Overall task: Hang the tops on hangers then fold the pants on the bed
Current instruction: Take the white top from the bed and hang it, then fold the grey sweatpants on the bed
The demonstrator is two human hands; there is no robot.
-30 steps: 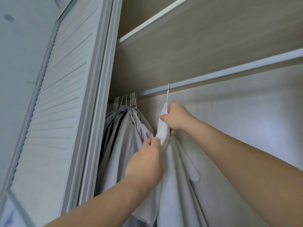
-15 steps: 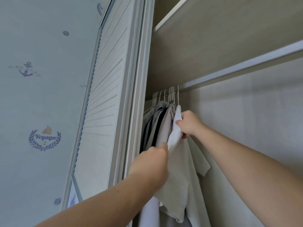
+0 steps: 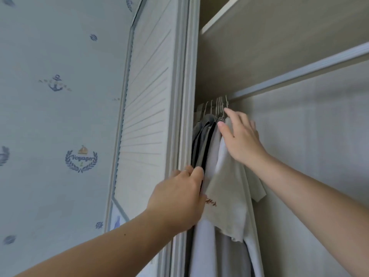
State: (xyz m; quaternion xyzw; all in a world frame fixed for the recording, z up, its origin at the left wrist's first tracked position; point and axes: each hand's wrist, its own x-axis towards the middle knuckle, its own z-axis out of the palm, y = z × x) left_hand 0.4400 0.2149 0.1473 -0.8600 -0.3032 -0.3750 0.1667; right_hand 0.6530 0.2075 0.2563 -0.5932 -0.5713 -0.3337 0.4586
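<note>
- Cream short-sleeved cloth top (image 3: pixel 225 196): matt fabric, softly creased, with small red stitching.
- Dark grey and black cloth tops (image 3: pixel 202 140), to its left: matt.
- Thin white wire hangers (image 3: pixel 219 105): smooth, with a slight sheen.
- Silver metal hanging rail (image 3: pixel 299 74): smooth, satin.
- Pale wood-grain wardrobe shelf (image 3: pixel 269 47): matt.
- White louvred door (image 3: pixel 147 108): matt, ribbed.
- Pale blue printed wallpaper (image 3: pixel 60 120), far left: matt, finely textured.

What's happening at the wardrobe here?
A person is hanging tops. The white top hangs on the rail at the right end of the row of hung clothes. The right hand, fingers straight, touches its shoulder below the hanger hooks; the left hand reaches into the row lower down, grip unclear.
</note>
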